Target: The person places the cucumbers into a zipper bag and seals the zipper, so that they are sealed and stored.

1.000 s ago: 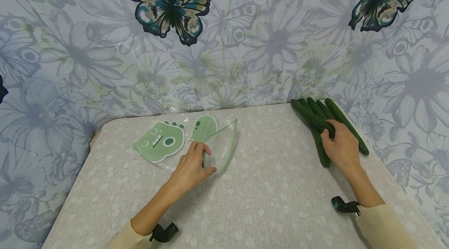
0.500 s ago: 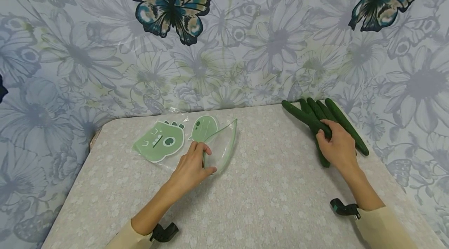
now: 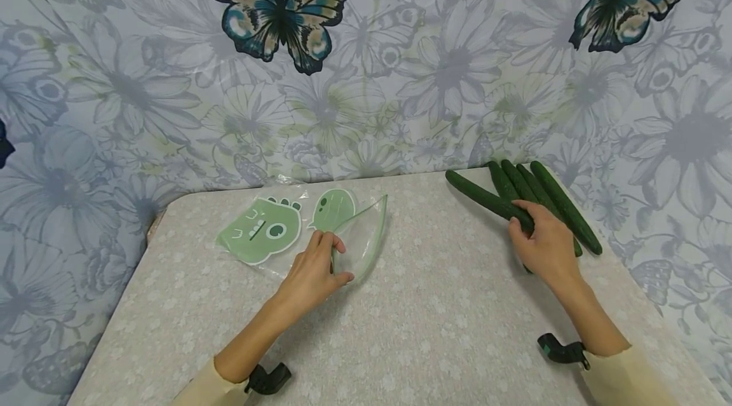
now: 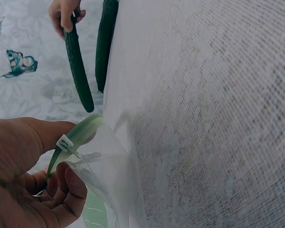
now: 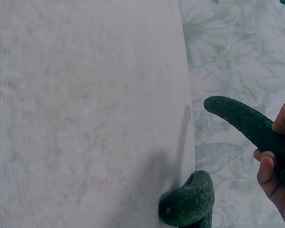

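Observation:
My right hand [image 3: 546,247] grips one end of a dark green cucumber [image 3: 479,194], its free end angled up and left. In the right wrist view that cucumber [image 5: 242,119] is off the table, apart from those below. Other cucumbers [image 3: 563,206] lie side by side on the table beyond and right of this hand. My left hand [image 3: 311,272] holds a clear zip bag [image 3: 263,231] with green dinosaur print by its mouth, which gapes. A small white slider [image 4: 64,143] sits on the bag's green edge strip between thumb and curled fingers.
A pale floral cloth covers the table [image 3: 423,304]. Behind it and on both sides hangs a flowered, butterfly-printed backdrop [image 3: 389,75]. The cucumber pile is near the table's far right edge.
My right hand has lifted the top cucumber off the pile and moved it left, toward me. The left hand and the bag have stayed still.

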The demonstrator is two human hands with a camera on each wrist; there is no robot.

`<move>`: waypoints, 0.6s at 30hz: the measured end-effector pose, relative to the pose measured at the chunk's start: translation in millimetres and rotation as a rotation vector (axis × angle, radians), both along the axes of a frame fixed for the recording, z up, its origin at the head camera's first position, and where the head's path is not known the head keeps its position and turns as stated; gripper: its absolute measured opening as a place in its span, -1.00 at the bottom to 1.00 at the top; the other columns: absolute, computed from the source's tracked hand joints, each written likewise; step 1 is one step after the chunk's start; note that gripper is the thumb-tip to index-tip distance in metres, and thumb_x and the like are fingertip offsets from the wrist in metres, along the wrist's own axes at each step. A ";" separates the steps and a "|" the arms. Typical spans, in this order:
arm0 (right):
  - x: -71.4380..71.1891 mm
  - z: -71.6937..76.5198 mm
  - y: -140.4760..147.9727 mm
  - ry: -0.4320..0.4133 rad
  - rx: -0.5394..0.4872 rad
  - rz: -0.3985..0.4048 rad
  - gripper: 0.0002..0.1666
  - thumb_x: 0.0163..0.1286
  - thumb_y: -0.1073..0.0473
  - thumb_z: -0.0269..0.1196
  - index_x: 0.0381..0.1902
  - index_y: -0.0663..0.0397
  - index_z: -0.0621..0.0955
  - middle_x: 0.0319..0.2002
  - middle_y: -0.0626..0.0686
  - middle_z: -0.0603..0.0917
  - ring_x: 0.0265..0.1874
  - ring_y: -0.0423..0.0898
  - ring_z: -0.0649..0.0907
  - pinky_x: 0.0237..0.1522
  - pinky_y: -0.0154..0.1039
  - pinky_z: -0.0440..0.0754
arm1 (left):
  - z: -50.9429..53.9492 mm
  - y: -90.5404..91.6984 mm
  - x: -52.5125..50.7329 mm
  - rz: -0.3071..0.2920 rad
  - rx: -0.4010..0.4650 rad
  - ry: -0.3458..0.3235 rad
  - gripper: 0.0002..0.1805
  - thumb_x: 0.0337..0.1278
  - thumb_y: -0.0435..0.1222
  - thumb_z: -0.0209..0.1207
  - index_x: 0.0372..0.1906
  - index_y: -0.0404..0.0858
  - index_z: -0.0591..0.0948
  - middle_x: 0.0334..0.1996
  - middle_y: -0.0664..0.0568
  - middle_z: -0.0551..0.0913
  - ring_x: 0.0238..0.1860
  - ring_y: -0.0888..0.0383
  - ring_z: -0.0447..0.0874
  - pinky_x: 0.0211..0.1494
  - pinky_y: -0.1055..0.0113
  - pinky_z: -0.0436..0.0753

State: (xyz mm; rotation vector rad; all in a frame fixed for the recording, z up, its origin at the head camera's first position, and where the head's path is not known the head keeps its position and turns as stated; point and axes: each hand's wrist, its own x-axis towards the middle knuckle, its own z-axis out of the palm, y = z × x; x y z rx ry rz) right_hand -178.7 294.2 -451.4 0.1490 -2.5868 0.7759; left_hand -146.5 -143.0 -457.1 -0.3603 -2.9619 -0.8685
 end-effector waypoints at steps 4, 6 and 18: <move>3.5 2.7 -6.6 0.000 -0.002 0.010 -0.57 0.57 0.10 0.22 0.32 0.05 0.66 -0.31 0.05 0.64 -0.58 -0.23 0.44 -0.43 -0.24 0.37 | -1.6 0.1 -0.3 -0.005 0.004 0.014 -0.43 0.05 -0.17 0.64 0.03 -0.10 0.51 -0.11 0.02 0.46 -0.45 0.23 0.41 -0.33 0.34 0.44; 5.1 4.5 -10.2 0.009 -0.004 0.018 -0.58 0.56 0.11 0.23 0.30 0.03 0.68 -0.34 0.02 0.63 -0.55 -0.20 0.44 -0.40 -0.23 0.37 | -2.0 0.0 -0.3 -0.007 0.006 0.024 -0.43 0.04 -0.18 0.64 0.02 -0.11 0.51 -0.11 0.02 0.46 -0.45 0.23 0.40 -0.34 0.34 0.43; 18.2 12.5 -22.4 -0.038 -0.074 0.051 -0.60 0.56 0.08 0.27 0.29 -0.10 0.70 -0.30 0.03 0.69 -0.59 -0.25 0.45 -0.48 -0.27 0.39 | -0.8 -1.2 -1.1 -0.009 0.005 0.008 -0.43 0.05 -0.16 0.64 0.03 -0.11 0.51 -0.10 0.01 0.46 -0.44 0.24 0.41 -0.33 0.33 0.44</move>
